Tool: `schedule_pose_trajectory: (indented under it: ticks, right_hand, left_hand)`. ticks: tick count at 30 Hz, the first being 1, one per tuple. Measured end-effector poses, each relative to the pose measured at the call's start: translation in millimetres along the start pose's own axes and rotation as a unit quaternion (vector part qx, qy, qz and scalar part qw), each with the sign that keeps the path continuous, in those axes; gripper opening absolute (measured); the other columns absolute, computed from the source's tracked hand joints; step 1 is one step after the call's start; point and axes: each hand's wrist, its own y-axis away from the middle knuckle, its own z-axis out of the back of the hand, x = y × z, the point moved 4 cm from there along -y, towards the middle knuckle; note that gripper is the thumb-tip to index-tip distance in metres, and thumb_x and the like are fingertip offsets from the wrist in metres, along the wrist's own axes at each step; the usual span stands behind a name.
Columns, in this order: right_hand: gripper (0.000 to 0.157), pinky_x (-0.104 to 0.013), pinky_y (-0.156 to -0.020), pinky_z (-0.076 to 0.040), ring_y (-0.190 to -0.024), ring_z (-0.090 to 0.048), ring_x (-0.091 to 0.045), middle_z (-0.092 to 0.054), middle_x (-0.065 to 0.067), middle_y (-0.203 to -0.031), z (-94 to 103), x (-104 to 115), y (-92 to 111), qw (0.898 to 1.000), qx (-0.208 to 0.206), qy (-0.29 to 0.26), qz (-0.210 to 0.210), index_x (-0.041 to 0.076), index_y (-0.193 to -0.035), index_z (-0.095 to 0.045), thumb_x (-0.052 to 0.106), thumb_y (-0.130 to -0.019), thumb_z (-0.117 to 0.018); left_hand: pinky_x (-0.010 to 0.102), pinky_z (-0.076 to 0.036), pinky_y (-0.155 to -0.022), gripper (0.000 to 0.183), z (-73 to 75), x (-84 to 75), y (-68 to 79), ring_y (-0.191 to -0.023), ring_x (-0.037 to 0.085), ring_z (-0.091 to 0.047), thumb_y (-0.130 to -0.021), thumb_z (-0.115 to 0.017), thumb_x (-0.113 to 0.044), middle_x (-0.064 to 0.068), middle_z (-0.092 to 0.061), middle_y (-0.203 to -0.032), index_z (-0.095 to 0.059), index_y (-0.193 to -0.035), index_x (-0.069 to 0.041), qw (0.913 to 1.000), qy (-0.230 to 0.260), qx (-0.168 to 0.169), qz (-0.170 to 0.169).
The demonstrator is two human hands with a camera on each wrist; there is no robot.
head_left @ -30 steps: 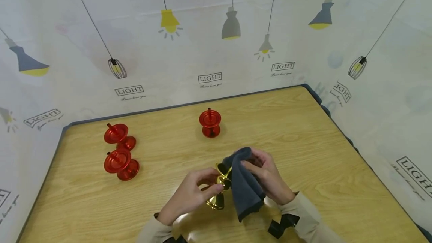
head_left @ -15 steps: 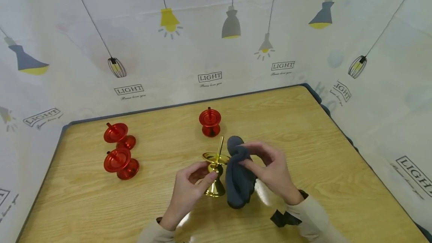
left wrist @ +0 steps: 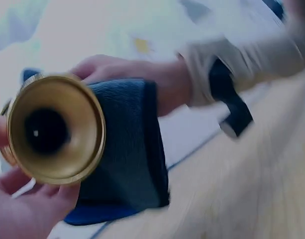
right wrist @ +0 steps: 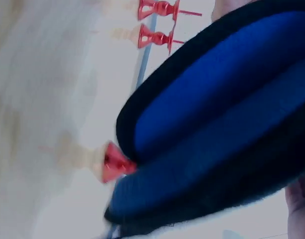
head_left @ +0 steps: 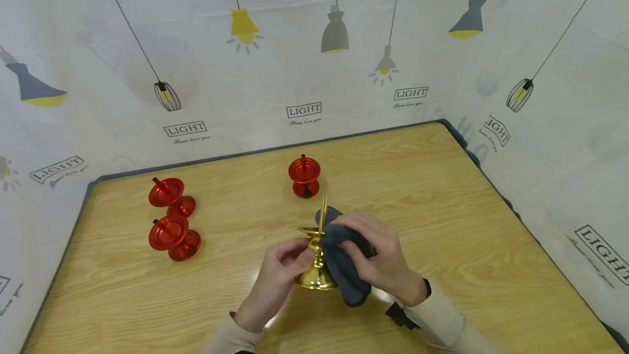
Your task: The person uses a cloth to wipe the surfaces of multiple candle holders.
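Note:
My left hand [head_left: 280, 272] grips a shiny gold candlestick [head_left: 316, 276] by its stem, its dish and thin spike pointing up in the head view. In my right hand [head_left: 378, 247] is a dark grey-blue cloth [head_left: 346, 275], pressed against the candlestick's right side just below the dish. From the left wrist view I look into the hollow round base [left wrist: 90, 149] of the candlestick, with the cloth [left wrist: 125, 144] behind it. Folds of the cloth [right wrist: 207, 124] fill much of the right wrist view and cover most of the right hand there.
Two red candlesticks lean at a tilt on the table's left side, a rear one [head_left: 167, 193] and a front one [head_left: 169, 232]. Another red candlestick [head_left: 304, 173] stands upright beyond my hands. The wooden table [head_left: 442, 195] meets a lamp-printed curtain [head_left: 275, 70] at the back and sides.
The gold candlestick has swung from tilted to roughly upright in my left hand. My right hand drew the cloth slightly away, then brought it back against the candlestick. The red candlesticks have not moved.

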Motion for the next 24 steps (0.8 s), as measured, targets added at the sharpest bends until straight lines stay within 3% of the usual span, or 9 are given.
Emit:
schedule_pose_trajectory:
  ticks: [3,5,6,10,13,17,20,24]
  right_hand:
    - [0.024,-0.026,-0.095,-0.054,-0.103,-0.069,-0.022,-0.071,-0.017,-0.108,-1.0,-3,5,0.999,-0.010,-0.039,-0.029,-0.003,-0.120,-0.067,0.009,-0.099,-0.065]
    - [0.024,-0.026,-0.095,-0.054,-0.104,-0.069,-0.022,-0.071,-0.018,-0.109,-1.3,-4,7,0.998,-0.015,-0.047,-0.042,-0.004,-0.120,-0.066,0.006,-0.099,-0.065]
    - [0.023,-0.026,-0.095,-0.054,-0.104,-0.069,-0.023,-0.071,-0.019,-0.109,-1.2,-5,8,0.998,-0.016,-0.045,-0.042,-0.005,-0.119,-0.066,0.005,-0.099,-0.065]
    - [0.023,-0.024,-0.094,-0.053,-0.097,-0.069,-0.025,-0.072,-0.018,-0.104,0.4,-6,6,1.000,-0.014,0.009,-0.018,-0.004,-0.114,-0.068,0.013,-0.102,-0.060]
    - [0.023,-0.025,-0.094,-0.053,-0.094,-0.069,-0.025,-0.073,-0.015,-0.102,-0.1,-3,3,0.999,-0.005,0.044,0.007,-0.002,-0.112,-0.069,0.015,-0.103,-0.057]
    - [0.022,-0.027,-0.095,-0.053,-0.094,-0.070,-0.026,-0.073,-0.014,-0.102,-2.5,2,-1,0.998,-0.002,0.051,0.023,-0.002,-0.111,-0.069,0.014,-0.103,-0.058]
    - [0.022,-0.027,-0.095,-0.054,-0.094,-0.070,-0.026,-0.073,-0.016,-0.102,-3.2,5,-2,0.999,-0.011,0.036,0.025,-0.004,-0.112,-0.069,0.014,-0.102,-0.060]
    - [0.024,-0.026,-0.094,-0.054,-0.097,-0.070,-0.024,-0.072,-0.018,-0.104,-3.7,6,-1,1.000,-0.023,0.008,0.010,-0.004,-0.116,-0.068,0.014,-0.101,-0.063]
  left_hand:
    - [0.022,-0.057,-0.077,0.022,0.0,3.6,-1.4,-0.088,0.006,-0.068,-0.105,-0.056,-0.020,-0.004,-0.072,-0.100,-0.070,-0.117,-0.008,0.9907,0.096,0.096,-0.002]
    - [0.022,-0.056,-0.078,0.021,1.0,3.5,-2.5,-0.087,0.005,-0.066,-0.107,-0.052,-0.021,-0.005,-0.071,-0.098,-0.071,-0.110,-0.012,0.9854,0.111,0.129,0.009]
    - [0.020,-0.055,-0.077,0.021,1.8,2.7,-3.1,-0.086,0.004,-0.065,-0.107,-0.052,-0.020,-0.006,-0.069,-0.096,-0.070,-0.109,-0.011,0.9862,0.102,0.130,0.014]
    - [0.019,-0.054,-0.079,0.025,4.8,-4.8,-4.8,-0.090,0.004,-0.065,-0.102,-0.062,-0.019,0.002,-0.069,-0.101,-0.066,-0.115,0.002,0.9971,-0.046,0.059,0.013]
    - [0.022,-0.057,-0.080,0.039,3.4,-10.9,-4.4,-0.092,0.008,-0.069,-0.094,-0.074,-0.018,0.015,-0.072,-0.106,-0.065,-0.123,0.006,0.9863,-0.165,-0.009,0.007]
    - [0.025,-0.059,-0.074,0.033,2.4,-15.5,-3.6,-0.082,0.012,-0.072,-0.088,-0.080,-0.017,0.016,-0.072,-0.097,-0.069,-0.114,0.001,0.9761,-0.212,-0.046,0.009]
    - [0.025,-0.058,-0.074,0.035,5.6,-15.6,-3.4,-0.084,0.012,-0.071,-0.090,-0.079,-0.018,0.008,-0.073,-0.096,-0.068,-0.114,0.005,0.9840,-0.175,-0.031,0.009]
    - [0.021,-0.055,-0.076,0.036,8.1,-9.3,-3.6,-0.087,0.006,-0.067,-0.094,-0.074,-0.021,-0.002,-0.070,-0.099,-0.065,-0.118,0.005,0.9986,-0.030,0.044,0.004]
